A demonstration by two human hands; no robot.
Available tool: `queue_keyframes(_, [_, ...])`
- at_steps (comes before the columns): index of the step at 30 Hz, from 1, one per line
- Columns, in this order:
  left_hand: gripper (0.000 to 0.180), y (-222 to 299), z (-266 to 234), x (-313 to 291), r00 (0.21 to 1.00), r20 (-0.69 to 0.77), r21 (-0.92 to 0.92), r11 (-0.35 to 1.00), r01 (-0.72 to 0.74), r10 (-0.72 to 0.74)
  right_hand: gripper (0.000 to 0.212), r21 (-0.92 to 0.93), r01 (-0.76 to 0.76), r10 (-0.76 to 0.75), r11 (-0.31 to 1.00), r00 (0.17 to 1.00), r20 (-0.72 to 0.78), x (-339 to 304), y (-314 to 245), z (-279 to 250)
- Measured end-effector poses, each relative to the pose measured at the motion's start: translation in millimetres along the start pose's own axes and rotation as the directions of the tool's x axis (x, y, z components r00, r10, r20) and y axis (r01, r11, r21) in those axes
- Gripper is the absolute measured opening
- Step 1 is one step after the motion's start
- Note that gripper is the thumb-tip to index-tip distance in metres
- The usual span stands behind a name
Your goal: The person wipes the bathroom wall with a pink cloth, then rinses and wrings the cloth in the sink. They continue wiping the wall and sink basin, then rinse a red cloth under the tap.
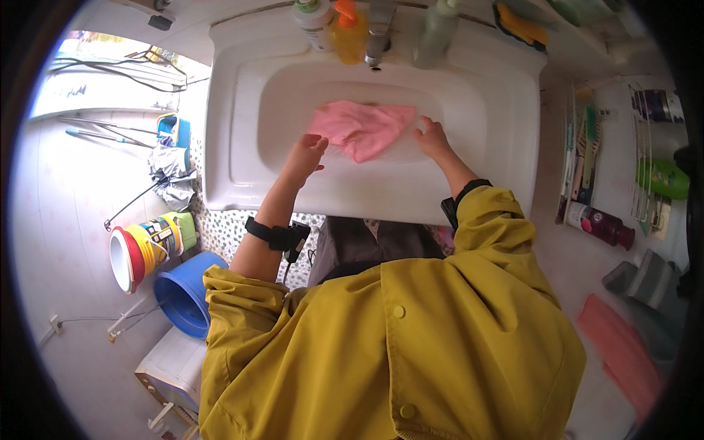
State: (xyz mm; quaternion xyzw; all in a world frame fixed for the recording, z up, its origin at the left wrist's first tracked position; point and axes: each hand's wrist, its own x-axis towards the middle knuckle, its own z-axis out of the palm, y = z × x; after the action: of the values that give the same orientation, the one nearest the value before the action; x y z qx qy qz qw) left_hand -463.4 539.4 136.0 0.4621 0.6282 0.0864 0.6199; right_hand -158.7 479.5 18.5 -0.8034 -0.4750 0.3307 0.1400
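Note:
A crumpled pink cloth (361, 126) lies in the basin of the white sink (242, 169), with a pale, see-through area around its lower edge that may be water. At the cloth's left end is my left hand (305, 157), its fingers bent but apart and nothing visibly gripped. Whether its fingertips touch the fabric, I cannot tell. My right hand (434, 139) hovers just beyond the cloth's right corner, thumb and fingers spread, holding nothing. Dark straps circle both forearms below rolled-up mustard sleeves.
Behind the basin stand a faucet (378, 33), an orange pump bottle (350, 33), a white bottle (315, 23) and a pale green bottle (436, 33). To the left are a blue bucket (189, 295) and a yellow bucket (156, 238). A wall rack (587, 150) holds brushes at right.

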Motion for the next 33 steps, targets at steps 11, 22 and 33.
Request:
queue_keyframes(11, [0.062, -6, -23, 69, 0.949, 0.179, -0.121, 0.952, 0.281, -0.258, 0.036, -0.159, -0.011, 0.028, 0.987, 0.994, 0.101, 21, -71, 50])
queue_keyframes(22, [0.058, -45, -10, 139, 0.79, 0.613, -0.633, 0.591, 0.5, -0.011, 0.019, 0.72, 0.101, -0.281, 0.687, 0.95, 0.134, -38, -209, 52])
queue_keyframes(33, [0.029, -2, 30, 114, 0.891, 0.451, -0.738, 0.539, 0.405, -0.051, 0.018, -0.104, 0.138, -0.148, 0.985, 0.984, -0.1, 27, -128, 82])
